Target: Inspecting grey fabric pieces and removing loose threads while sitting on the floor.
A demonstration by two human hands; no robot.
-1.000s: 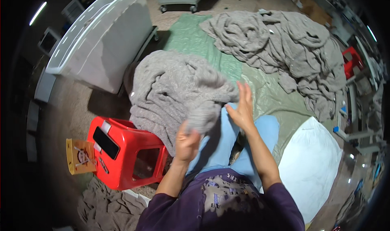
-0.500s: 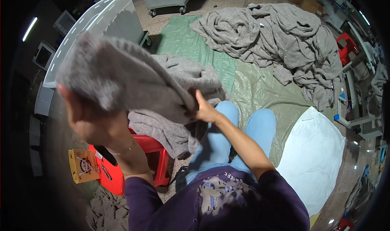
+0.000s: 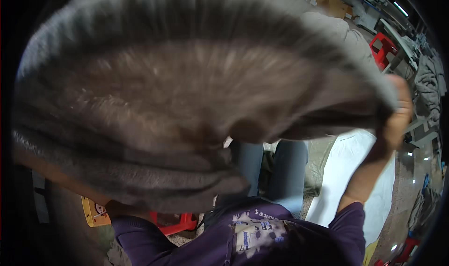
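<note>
A large grey fuzzy cloth, smeared by motion, is spread wide in the air before me and fills most of the upper left and middle. At its right end my right hand is closed on the edge, the arm stretched out to the right. On the left, my forearm reaches out under the cloth's lower fold; my left hand itself is hidden by the cloth and the dark rim. The lower edge hangs over my knees in light blue trousers.
A white sheet or sack lies to my right. Past the cloth, part of a grey fabric heap shows, with a red stool and cardboard boxes. Lower left are another red stool and a yellow bag.
The cloth has gone from a bunched fold at the left to a wide raised spread. My right hand has swung far out to the right; my left hand has slipped from sight.
</note>
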